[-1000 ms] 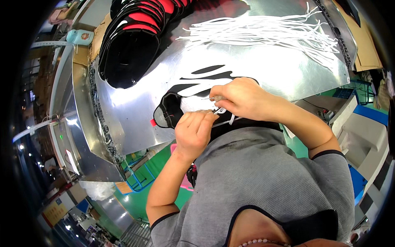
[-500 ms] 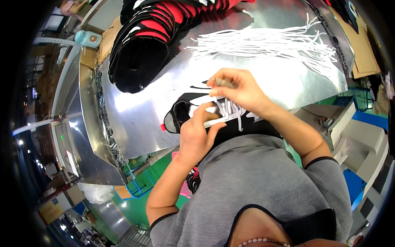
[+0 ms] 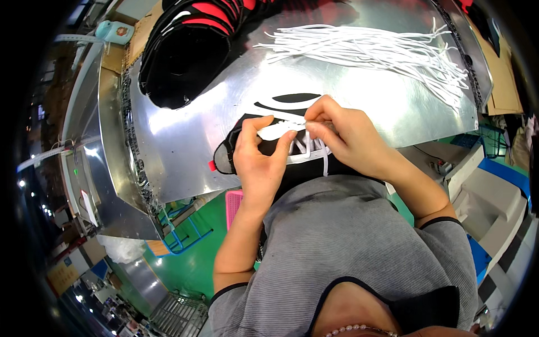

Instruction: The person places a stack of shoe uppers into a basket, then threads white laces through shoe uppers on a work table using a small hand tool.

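Note:
A black and white shoe upper (image 3: 255,130) with a red heel tab lies on the metal table near my body. A white shoelace (image 3: 303,147) crosses its eyelet rows, and one loose end hangs toward me. My left hand (image 3: 259,154) grips the upper at its opening, thumb and forefinger on either side of a white piece (image 3: 275,131). Close beside it, my right hand (image 3: 339,132) pinches the lace at the far eyelet row with thumb and forefinger. Its fingertips cover the exact spot, and anything small inside the palm is hidden.
A stack of black and red shoe uppers (image 3: 185,62) stands at the far left. Loose white laces (image 3: 370,48) lie in a bundle at the far right. The metal table (image 3: 174,160) has raised side edges. A light blue container (image 3: 115,32) sits beyond its left corner.
My right hand has come down from above the upper to its far eyelet row, fingertips now closed there. The left thumb and forefinger have shifted up along the opening. The view has moved slightly.

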A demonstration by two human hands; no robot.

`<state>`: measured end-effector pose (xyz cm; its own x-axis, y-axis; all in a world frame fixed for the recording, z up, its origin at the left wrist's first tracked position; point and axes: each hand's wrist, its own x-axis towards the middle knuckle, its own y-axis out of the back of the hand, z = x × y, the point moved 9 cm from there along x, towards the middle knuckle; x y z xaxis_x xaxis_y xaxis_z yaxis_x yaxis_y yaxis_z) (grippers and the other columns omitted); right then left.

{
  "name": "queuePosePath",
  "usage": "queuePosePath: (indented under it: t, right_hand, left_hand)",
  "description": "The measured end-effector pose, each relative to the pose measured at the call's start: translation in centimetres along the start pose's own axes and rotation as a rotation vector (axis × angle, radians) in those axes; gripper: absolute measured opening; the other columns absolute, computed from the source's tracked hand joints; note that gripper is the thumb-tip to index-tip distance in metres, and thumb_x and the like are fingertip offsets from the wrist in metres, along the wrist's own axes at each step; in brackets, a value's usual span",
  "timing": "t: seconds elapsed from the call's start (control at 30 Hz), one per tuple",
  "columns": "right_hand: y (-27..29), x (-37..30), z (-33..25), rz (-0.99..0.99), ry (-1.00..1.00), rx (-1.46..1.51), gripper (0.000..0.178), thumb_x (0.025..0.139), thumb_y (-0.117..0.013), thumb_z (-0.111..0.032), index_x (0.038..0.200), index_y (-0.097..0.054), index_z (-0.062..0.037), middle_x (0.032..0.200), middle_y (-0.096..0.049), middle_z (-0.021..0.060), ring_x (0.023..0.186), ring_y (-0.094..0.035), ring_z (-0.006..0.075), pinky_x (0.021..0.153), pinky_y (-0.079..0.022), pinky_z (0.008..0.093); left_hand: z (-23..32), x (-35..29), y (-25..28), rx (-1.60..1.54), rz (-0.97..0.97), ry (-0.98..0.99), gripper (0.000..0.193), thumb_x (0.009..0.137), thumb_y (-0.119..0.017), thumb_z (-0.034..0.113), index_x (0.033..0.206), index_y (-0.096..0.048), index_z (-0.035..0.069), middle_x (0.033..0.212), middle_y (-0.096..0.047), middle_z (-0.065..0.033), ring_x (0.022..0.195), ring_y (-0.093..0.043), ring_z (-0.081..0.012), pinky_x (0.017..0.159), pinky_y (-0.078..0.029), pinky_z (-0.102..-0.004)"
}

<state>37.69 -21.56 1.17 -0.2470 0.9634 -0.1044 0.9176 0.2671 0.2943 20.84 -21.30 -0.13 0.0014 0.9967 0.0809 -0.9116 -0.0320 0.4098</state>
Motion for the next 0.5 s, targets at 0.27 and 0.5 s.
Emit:
queuePosePath:
  t: [0.27, 0.5]
  right_hand:
    - [-0.6, 0.1, -0.9, -0.006, 0.171, -0.462, 0.011, 0.092, -0.06, -0.014, 0.093, -0.055, -0.0037, 0.074, -0.067, 0.0095, 0.068, -0.066, 0.0285, 0.059, -0.048, 0.0378]
    - [-5.0, 2.7, -0.5, 0.006, 0.226, -0.758, 0.021, 0.083, -0.061, -0.011, 0.093, -0.044, -0.0013, 0.085, -0.064, 0.0148, 0.074, -0.067, 0.031, 0.058, -0.052, 0.039]
  left_hand:
    - [0.3, -0.3, -0.4, 0.072, -0.015, -0.022, 0.036, 0.076, -0.081, 0.011, 0.103, -0.061, 0.0, 0.09, -0.065, -0.0111, 0.077, -0.061, -0.0202, 0.069, -0.048, -0.0308]
    - [1.3, -0.5, -1.0, 0.132, -0.026, -0.097, 0.03, 0.08, -0.066, -0.003, 0.108, -0.06, 0.001, 0.084, -0.064, -0.0084, 0.071, -0.057, -0.0216, 0.068, -0.046, -0.0333]
